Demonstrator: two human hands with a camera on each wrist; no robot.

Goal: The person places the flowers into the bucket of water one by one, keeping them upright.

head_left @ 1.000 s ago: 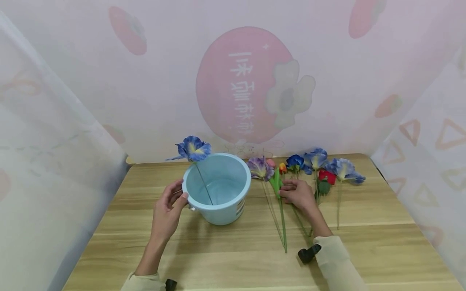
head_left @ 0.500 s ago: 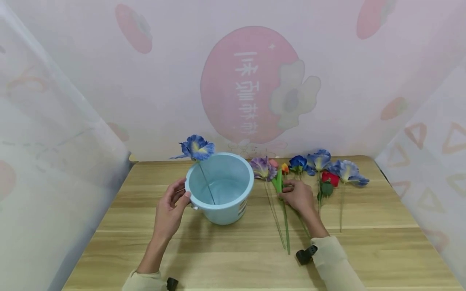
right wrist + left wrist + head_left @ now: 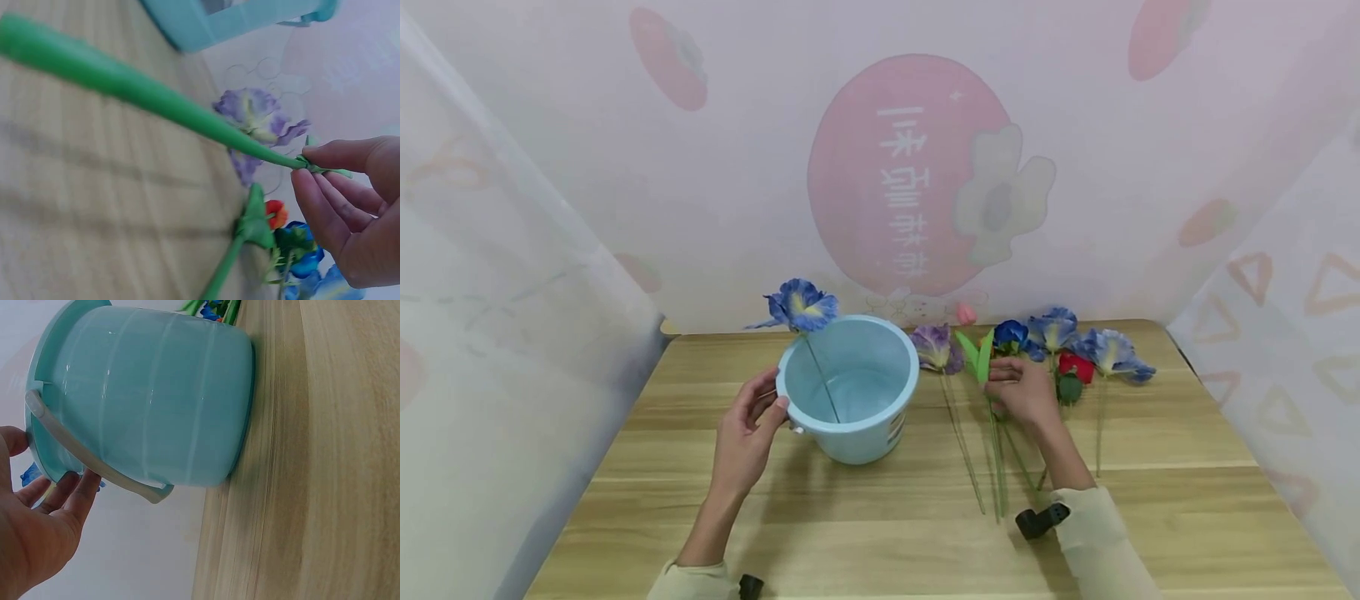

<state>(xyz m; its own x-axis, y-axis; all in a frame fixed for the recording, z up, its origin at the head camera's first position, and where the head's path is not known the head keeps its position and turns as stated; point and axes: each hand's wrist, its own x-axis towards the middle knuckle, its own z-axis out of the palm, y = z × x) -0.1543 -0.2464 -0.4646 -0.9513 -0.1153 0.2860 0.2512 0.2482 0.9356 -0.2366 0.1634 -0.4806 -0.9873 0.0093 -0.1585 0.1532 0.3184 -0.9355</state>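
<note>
Pretty simple getup: the left sleeve (image 3: 691, 582) and right sleeve (image 3: 1105, 542) are the same pale cream fabric, kinda wrinkled on the right one. There's a chunky little black camera (image 3: 1042, 522) by the right cuff (image 3: 1071, 504), blocky with a rounded end, plus another small black gadget (image 3: 751, 587) on the left, partly cut off.

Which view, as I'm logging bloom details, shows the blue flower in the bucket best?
The head view: it shows the blue flower with its open bloom and its stem running into the bucket. The left wrist view shows only scraps of it past the left hand; in the right wrist view I cannot see it.
</note>
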